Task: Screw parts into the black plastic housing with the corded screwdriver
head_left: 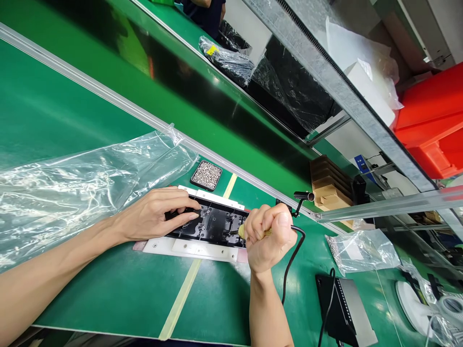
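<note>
A black plastic panel (211,222) with moulded ribs and posts lies in a white fixture (202,249) on the green table. Over its left end rests my left hand (162,212), thumb and forefinger apart and touching the panel, with nothing visible between them. My right hand (269,236) is closed around the yellow handle of what looks like a soldering iron (241,232). Its tip points down at the right part of the panel, and a black cord runs from behind the fist. Beyond the fixture sits a small black tray (206,175) full of tiny metal parts.
Clear plastic sheeting (90,178) spreads over the left side. A metal holder (303,197) stands at the table's back rail. To the right are a plastic bag (365,250), a black and grey device (343,308) and a white reel (410,306). A person stands across the far table.
</note>
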{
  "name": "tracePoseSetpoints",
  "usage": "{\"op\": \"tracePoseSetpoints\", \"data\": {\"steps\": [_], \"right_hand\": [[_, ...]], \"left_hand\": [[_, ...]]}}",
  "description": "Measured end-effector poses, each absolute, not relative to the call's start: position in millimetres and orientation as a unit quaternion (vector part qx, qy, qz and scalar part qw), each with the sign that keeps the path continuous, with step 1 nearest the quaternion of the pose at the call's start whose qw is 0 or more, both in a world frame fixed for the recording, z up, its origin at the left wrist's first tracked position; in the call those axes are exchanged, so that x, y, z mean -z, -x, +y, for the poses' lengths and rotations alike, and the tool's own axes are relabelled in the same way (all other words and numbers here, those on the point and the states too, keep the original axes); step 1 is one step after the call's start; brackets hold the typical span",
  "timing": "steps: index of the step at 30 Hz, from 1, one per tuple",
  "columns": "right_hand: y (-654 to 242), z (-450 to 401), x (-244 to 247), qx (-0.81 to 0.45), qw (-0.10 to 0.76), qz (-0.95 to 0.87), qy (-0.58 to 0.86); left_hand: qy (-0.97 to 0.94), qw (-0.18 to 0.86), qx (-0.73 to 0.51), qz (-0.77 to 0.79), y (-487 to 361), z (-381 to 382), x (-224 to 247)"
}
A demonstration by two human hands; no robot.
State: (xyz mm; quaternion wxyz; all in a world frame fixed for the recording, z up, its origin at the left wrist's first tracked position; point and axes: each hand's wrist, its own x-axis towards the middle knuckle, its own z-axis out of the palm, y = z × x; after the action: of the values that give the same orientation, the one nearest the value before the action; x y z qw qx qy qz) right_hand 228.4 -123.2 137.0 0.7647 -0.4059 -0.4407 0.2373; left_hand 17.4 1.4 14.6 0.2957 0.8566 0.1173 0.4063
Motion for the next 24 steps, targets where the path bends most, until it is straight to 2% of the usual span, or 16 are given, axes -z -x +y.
{"op": "tracePoseSetpoints", "data": {"steps": [24], "right_hand": [[-228.4,-123.8,-136.1,-0.216,0.747,-0.44,0.448]], "left_hand": [[-0.853,0.3,-0.409,0.12,-17.7,1.1,-15.3]]}}
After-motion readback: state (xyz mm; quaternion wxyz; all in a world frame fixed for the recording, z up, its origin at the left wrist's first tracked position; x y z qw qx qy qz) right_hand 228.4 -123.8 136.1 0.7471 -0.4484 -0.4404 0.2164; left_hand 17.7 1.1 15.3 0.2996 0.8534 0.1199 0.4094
